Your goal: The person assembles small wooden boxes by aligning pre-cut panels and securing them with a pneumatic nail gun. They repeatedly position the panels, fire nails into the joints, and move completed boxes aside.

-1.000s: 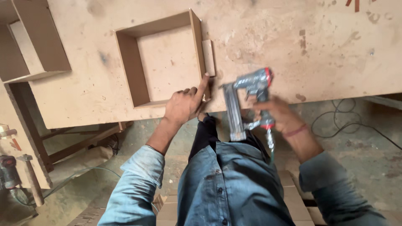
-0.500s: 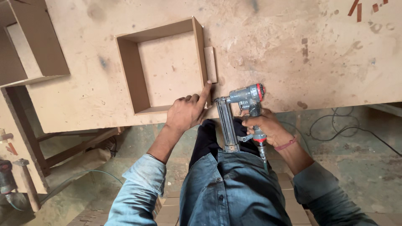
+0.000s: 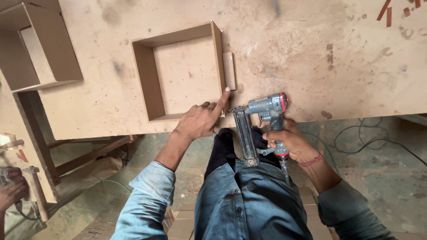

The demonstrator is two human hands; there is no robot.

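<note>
Although the frame's left edge cuts off most of another person's hand (image 3: 11, 192), it can be seen closed around a tool whose kind cannot be made out; above it an open wooden box (image 3: 42, 49) is cropped at the top corner. On the worktable (image 3: 311, 58) lies a square wooden frame (image 3: 182, 73), its near right corner hidden behind the left hand (image 3: 200, 121). That hand is loosely curled, index finger extended (tip touching the frame's right wall), just below a small wooden block (image 3: 229, 70) lying against the outside of that wall. To the right, the right hand (image 3: 288, 141) is closed around the grip of a grey nail gun (image 3: 260, 122) with a red cap; its nose sits at the table's near edge, just beside the frame's corner, though contact cannot be determined. Cables (image 3: 369, 140) trail across the floor at right.
</note>
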